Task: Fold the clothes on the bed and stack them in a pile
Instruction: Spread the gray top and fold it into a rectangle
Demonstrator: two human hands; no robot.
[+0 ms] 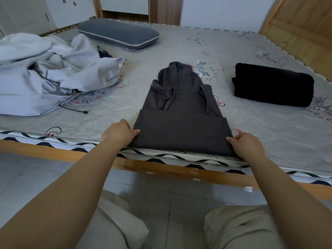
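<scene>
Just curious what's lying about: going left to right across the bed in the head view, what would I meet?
Crumpled pale bedding → grey pillow → dark grey garment held by both hands → folded black garment.

Mattress cover (111, 105) — cursive "life" repeated, printed.

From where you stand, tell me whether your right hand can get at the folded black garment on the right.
Probably yes, once it lets go. The right hand now pinches the near corner of the dark grey garment; only bare mattress lies between it and the folded black garment, though a forward lean looks needed.
</scene>
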